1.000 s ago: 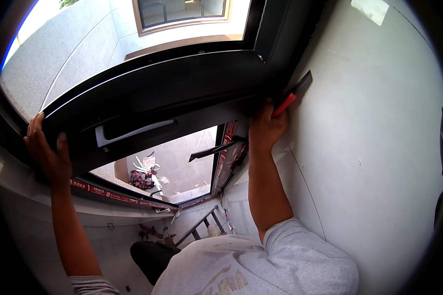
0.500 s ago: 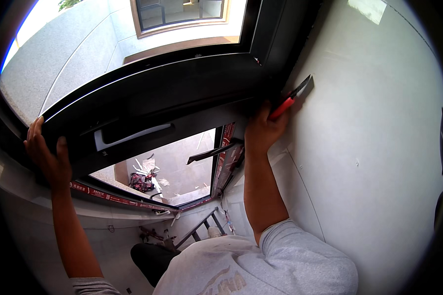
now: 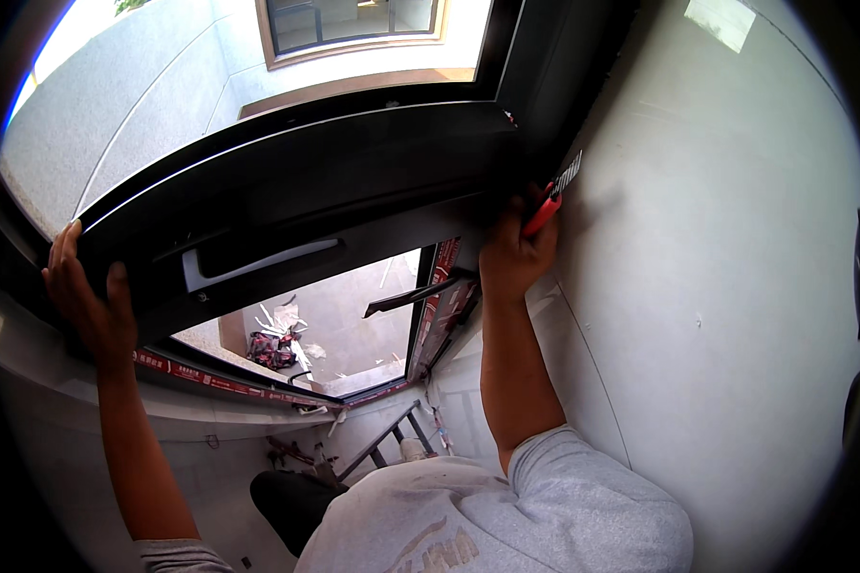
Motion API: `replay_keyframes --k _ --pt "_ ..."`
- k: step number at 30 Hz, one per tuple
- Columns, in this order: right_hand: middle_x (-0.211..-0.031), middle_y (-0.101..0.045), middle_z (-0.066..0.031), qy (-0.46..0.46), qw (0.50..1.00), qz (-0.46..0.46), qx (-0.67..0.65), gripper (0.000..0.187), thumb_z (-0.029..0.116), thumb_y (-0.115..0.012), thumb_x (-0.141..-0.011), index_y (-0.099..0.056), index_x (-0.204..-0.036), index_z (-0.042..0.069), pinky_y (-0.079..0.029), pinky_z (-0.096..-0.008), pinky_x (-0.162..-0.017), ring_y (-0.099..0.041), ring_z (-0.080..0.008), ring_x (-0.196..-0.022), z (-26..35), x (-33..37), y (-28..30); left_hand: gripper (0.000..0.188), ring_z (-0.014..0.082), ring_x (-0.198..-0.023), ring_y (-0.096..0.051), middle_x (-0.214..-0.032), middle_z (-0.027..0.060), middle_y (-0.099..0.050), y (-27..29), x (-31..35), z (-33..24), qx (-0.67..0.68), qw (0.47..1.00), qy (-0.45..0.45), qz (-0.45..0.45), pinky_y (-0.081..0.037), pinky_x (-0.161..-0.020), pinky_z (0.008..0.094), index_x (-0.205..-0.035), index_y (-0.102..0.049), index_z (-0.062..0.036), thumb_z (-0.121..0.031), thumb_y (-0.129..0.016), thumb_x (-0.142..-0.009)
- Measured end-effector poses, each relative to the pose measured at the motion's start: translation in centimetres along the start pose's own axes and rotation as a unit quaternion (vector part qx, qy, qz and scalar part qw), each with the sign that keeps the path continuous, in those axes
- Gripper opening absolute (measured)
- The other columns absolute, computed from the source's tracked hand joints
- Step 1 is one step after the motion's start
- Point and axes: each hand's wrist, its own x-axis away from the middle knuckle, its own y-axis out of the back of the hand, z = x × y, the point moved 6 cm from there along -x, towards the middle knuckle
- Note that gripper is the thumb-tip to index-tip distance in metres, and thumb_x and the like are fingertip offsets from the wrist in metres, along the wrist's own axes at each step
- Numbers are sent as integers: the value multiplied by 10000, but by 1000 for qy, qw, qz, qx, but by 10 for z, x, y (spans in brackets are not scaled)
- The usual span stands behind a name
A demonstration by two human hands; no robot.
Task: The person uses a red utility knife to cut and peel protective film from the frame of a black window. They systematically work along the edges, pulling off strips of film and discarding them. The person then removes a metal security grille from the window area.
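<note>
One red-handled tool with a narrow metal blade point(image 3: 543, 212) sits in the right hand point(image 3: 518, 252), beside the joint between a black window surround and the white wall; whether the blade touches either surface cannot be told. The fingers are closed around its handle, partly hidden behind the hand, and the blade points up and to the right. The right forearm rises almost straight from a grey short sleeve point(image 3: 549, 458). Well apart from it, the left hand point(image 3: 91, 301) lies spread at the left end of a wide black window panel point(image 3: 354, 172), thumb apart from the fingers, its forearm climbing along the left side. A pale, bar-shaped window handle point(image 3: 258, 265) runs along that panel. Below it, red-and-white printed tape point(image 3: 205, 373) lines the frame of an opening, and a thin black bar point(image 3: 411, 299) juts across this opening. Through it show a dark-and-red bag point(image 3: 271, 350) and pale scraps on grey ground. The smooth white wall point(image 3: 717, 286) fills the right side, crossed by a thin dark seam. Lower down stands a dark metal ladder-like frame point(image 3: 380, 453); beyond the upper glass is a brown-framed window point(image 3: 354, 29).
</note>
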Motion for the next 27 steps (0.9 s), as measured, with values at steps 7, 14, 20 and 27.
replay_keyframes --k 7,14,20,27 --pt "-1156 -742 -134 -2 1000 1 -4 287 28 -670 -1002 -662 -1272 -70 -548 -304 -928 -692 -179 -1005 -1 2 1 656 346 -1521 -414 -1560 157 -508 -1 0 0 1 1000 -2 -8 -174 -1274 628 -1556 -469 -116 -554 -496 -1069" --pt "-1048 -740 -122 49 998 25 41 232 22 -663 -997 -680 -1210 -68 -555 -306 -850 -679 -165 -906 4 7 5 655 349 -1524 -411 -1567 161 -503 2 -2 -3 4 1000 1 -4 -166 -1277 623 -1559 -463 -116 -554 -491 -1072" --pt "-1046 -697 -82 35 999 34 -8 236 73 -670 -1018 -679 -1220 -50 -534 -289 -839 -636 -143 -905 -3 6 6 654 350 -1517 -421 -1561 161 -512 3 -1 -2 1 1000 -3 -6 -181 -1272 624 -1557 -467 -114 -550 -500 -1070" --pt "-1049 -673 -53 38 999 14 1 267 96 -680 -1032 -660 -1267 -30 -513 -262 -774 -605 -117 -871 -6 4 5 654 348 -1512 -427 -1553 158 -520 1 -1 -3 5 1000 -2 -12 -187 -1268 625 -1553 -470 -108 -542 -511 -1066"
